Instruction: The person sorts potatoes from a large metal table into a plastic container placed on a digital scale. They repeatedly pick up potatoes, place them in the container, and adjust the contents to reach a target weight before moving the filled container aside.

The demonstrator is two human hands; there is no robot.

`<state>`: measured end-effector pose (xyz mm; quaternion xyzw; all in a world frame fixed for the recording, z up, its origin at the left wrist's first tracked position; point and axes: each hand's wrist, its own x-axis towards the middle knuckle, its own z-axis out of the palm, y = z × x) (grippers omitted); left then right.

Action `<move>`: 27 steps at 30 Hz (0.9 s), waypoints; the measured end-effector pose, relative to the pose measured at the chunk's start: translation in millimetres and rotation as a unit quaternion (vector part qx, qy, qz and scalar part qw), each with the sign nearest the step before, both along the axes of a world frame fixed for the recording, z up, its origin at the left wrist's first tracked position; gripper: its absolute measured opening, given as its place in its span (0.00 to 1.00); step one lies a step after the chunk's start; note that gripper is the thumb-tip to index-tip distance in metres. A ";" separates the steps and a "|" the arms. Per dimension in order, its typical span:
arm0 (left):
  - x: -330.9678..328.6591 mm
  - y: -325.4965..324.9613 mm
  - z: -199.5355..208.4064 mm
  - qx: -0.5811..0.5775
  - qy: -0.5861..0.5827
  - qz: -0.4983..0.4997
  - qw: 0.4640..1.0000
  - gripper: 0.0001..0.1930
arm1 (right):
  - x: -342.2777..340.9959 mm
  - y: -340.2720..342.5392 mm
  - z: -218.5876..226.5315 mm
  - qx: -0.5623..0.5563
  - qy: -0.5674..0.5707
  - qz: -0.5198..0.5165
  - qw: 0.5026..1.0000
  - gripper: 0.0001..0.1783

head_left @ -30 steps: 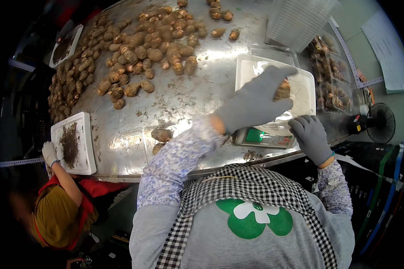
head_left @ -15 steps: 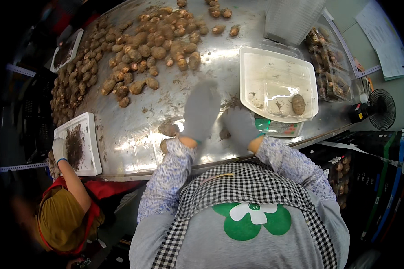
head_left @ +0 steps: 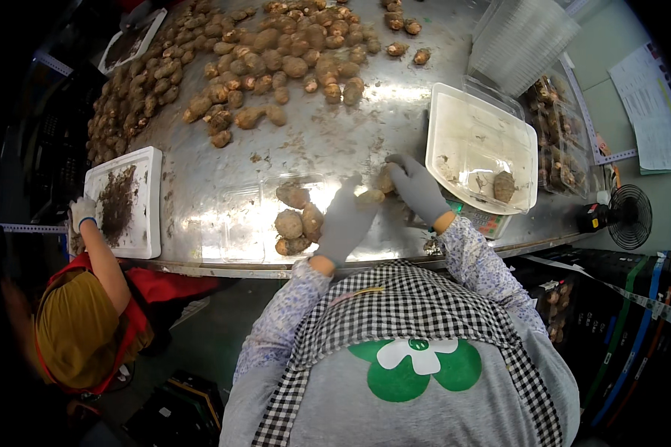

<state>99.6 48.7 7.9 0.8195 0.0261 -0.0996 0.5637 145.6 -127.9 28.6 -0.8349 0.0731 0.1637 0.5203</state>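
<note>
My left hand [head_left: 344,225], in a grey glove, is over the steel table with a small brown taro [head_left: 370,197] at its thumb side, seemingly gripped. My right hand [head_left: 419,192], also gloved in grey, has its fingers closed around another taro [head_left: 385,179], partly hidden by them. Left of my left hand several taros [head_left: 288,223] lie together. Under and beside them is a clear plastic tray [head_left: 235,195], hard to make out in the glare. One taro [head_left: 503,187] rests in the cream-coloured basin [head_left: 441,162] on the scale [head_left: 484,222].
A big heap of taros [head_left: 268,63] covers the far left of the table. Stacked clear containers [head_left: 522,45] and filled packs [head_left: 559,167] stand at the right, near a black fan [head_left: 631,216]. At the left, a co-worker's gloved hand [head_left: 83,212] is beside a soiled white tray [head_left: 153,208].
Blurred in the earlier frame, both hands have come nearer the table's front edge. Taros now show at the fingers of both hands, and more of the group beside my left hand is visible.
</note>
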 end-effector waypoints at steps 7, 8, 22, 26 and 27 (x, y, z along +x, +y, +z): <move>-18.4 28.1 -14.4 -0.552 0.233 0.086 0.796 0.20 | -18.4 7.9 2.6 0.342 0.214 -0.177 0.898 0.22; -18.2 28.0 -15.0 -0.551 0.224 0.079 0.800 0.21 | -20.4 10.3 4.2 0.387 0.209 -0.174 0.881 0.21; -14.1 9.4 52.9 -0.309 -0.005 -0.042 0.950 0.21 | -43.0 -23.0 30.6 0.402 0.089 0.015 0.911 0.23; -3.3 8.8 13.9 -0.622 0.171 0.045 0.763 0.21 | -46.9 -25.0 35.5 0.389 0.071 0.050 0.917 0.25; -1.4 11.2 12.2 -0.647 0.179 0.052 0.740 0.22 | -47.3 -26.4 33.9 0.399 0.070 0.060 0.912 0.25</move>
